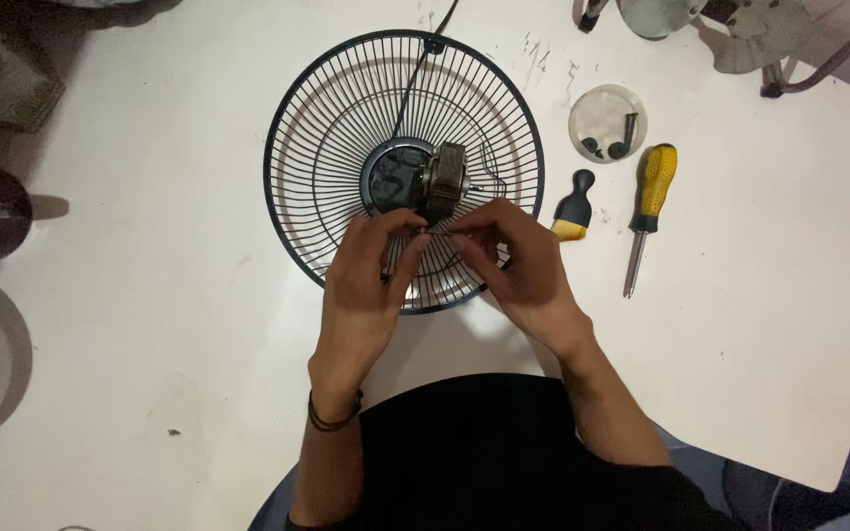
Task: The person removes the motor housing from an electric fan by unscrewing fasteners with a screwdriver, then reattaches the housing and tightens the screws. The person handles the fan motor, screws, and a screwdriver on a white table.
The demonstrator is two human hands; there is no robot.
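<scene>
Both hands pinching at the fan motor, guard flat on the table.

We've got the black wire fan guard point(403, 169) lying dished-side up on the white table point(150, 324), so the motor point(442, 180) sits steady at its hub. Our left hand point(371, 285) and right hand point(518, 265) meet just below the motor, fingertips closed in a pinch on something thin there, likely a wire; too small to tell. Yellow-handled screwdriver point(649, 211) and stubby screwdriver point(574, 206) lie near on the right, within reach. Small dish point(607, 122) keeps the loose screws together.
</scene>
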